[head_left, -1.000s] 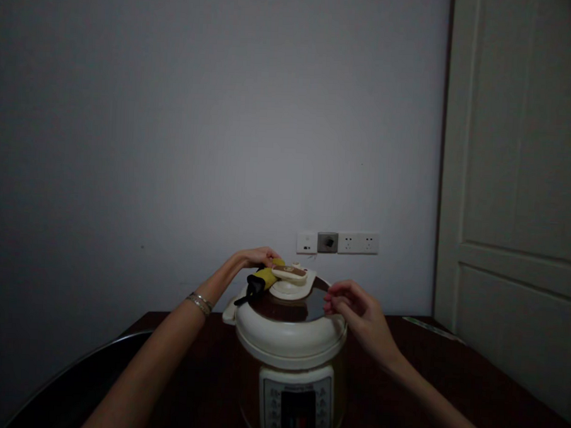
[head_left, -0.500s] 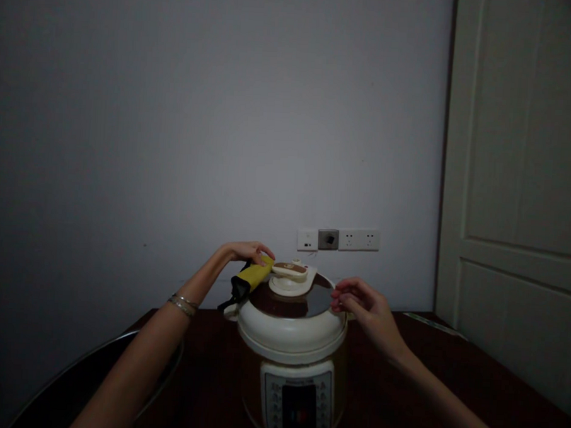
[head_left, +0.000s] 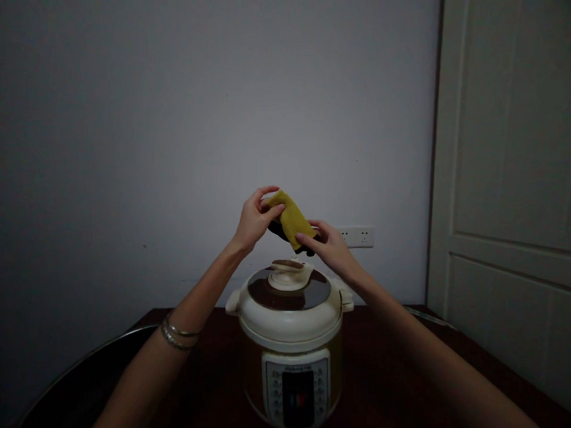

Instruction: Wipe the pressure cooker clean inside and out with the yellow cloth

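A yellow cloth (head_left: 292,219) with black parts on its underside is held up in the air between both hands. My left hand (head_left: 257,218) pinches its upper left end between thumb and fingers. At the lower right end, my right hand (head_left: 329,246) grips it with the thumb in front and the fingers behind. Directly below stands a white and brown electric pressure cooker (head_left: 290,324), its lid on and its lid handle (head_left: 287,271) on top. Neither hand touches the cooker. Its front panel (head_left: 296,391) carries a dark display with a faint reddish light.
The cooker stands on a dark reddish table (head_left: 378,369). A large dark round pan (head_left: 89,376) sits at the lower left, partly behind my left forearm. Wall sockets (head_left: 360,237) are on the wall behind, and a pale panelled door (head_left: 514,186) stands at the right.
The yellow cloth has risen off the cooker's left side to above the lid. My right hand has left the lid's right edge and taken hold of the cloth's other end.
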`<state>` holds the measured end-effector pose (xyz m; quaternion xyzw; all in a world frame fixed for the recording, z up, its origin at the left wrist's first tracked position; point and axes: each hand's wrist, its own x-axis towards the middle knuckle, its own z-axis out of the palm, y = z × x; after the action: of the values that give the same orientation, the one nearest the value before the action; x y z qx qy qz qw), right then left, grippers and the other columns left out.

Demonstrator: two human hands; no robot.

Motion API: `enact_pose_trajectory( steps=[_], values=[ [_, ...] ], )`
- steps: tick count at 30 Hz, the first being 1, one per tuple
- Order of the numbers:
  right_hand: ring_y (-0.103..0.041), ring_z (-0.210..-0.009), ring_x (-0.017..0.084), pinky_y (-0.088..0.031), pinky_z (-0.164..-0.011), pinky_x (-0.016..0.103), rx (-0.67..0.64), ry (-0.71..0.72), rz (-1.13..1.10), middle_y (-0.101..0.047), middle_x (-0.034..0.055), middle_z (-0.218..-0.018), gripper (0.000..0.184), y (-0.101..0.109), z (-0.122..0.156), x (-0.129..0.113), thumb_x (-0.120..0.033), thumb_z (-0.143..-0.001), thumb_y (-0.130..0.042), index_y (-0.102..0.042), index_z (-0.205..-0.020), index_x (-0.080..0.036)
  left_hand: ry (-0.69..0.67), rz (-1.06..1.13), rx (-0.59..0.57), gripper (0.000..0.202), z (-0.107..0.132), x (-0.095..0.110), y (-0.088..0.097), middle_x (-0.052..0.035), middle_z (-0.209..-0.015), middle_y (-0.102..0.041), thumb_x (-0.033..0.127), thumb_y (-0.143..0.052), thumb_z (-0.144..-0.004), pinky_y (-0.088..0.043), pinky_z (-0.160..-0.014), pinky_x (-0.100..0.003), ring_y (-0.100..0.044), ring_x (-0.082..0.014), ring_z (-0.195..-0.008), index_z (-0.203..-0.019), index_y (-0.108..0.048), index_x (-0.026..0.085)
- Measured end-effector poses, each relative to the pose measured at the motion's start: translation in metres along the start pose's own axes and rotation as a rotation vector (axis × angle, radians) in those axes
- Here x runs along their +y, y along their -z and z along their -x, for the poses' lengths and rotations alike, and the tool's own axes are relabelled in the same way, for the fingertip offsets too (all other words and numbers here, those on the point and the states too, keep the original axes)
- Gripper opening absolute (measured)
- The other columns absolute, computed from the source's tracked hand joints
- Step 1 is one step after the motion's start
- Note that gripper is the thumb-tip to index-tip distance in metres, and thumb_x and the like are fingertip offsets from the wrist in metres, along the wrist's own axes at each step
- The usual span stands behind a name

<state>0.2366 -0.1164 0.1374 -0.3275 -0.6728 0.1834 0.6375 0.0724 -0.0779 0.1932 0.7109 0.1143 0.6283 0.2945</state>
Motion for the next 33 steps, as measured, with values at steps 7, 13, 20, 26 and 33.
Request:
enact_pose_trajectory(
  steps=[7,13,20,26,33],
  values=[
    [-0.065,-0.085,0.021,-0.052,-0.08,0.036,0.218,-0.062,-0.456,-0.069,0.0066,-0.092,0.04,-0.008,0.001,0.0,-0.038,-0.062,-0.074,-0.062,-0.093,-0.016,0.124,0.094,0.257,0.058,0.038,-0.026,-0.016,-0.005,-0.082,-0.068,0.032,-0.069,-0.069,-0.051,-0.071,-0.029,-0.065,-0.0165,-0.076,-0.12,-0.046,0.014],
    [-0.065,-0.086,0.021,-0.051,-0.084,0.037,-0.003,-0.104,-0.496,-0.069,0.0069,-0.094,0.042,-0.006,-0.01,0.014,-0.032,-0.059,-0.075,-0.063,-0.096,-0.015,0.193,0.083,0.247,0.062,0.045,-0.041,-0.018,-0.0063,-0.082,-0.068,0.032,-0.07,-0.067,-0.051,-0.072,-0.03,-0.066,-0.0171,-0.075,-0.121,-0.044,0.014],
    [-0.061,-0.078,0.019,-0.049,-0.072,0.034,0.057,0.016,0.141,-0.066,0.0069,-0.09,0.023,0.053,-0.051,0.082,-0.029,-0.067,-0.06,-0.053,-0.084,-0.016,0.197,-0.115,0.392,0.039,0.084,-0.065,0.04,-0.0115,-0.095,-0.069,0.038,-0.059,-0.073,-0.047,-0.087,-0.04,-0.064,-0.0216,-0.093,-0.104,-0.053,0.014],
    [-0.061,-0.086,0.017,-0.048,-0.078,0.032,-0.303,0.099,0.335,-0.065,0.0093,-0.103,0.035,0.046,-0.067,0.129,-0.019,-0.07,-0.051,-0.051,-0.105,-0.014,0.359,-0.375,0.379,0.029,0.113,-0.117,0.067,-0.0115,-0.098,-0.067,0.034,-0.06,-0.064,-0.043,-0.093,-0.042,-0.061,-0.0239,-0.096,-0.086,-0.061,0.016],
    [-0.064,-0.089,0.017,-0.048,-0.082,0.03,-0.763,0.022,0.414,-0.069,0.0036,-0.104,0.047,0.022,-0.077,0.138,-0.014,-0.069,-0.053,-0.063,-0.114,-0.018,0.43,-0.379,0.336,0.03,0.123,-0.132,0.058,-0.0103,-0.098,-0.067,0.041,-0.056,-0.067,-0.043,-0.092,-0.039,-0.061,-0.0237,-0.097,-0.085,-0.061,0.018]
  ],
)
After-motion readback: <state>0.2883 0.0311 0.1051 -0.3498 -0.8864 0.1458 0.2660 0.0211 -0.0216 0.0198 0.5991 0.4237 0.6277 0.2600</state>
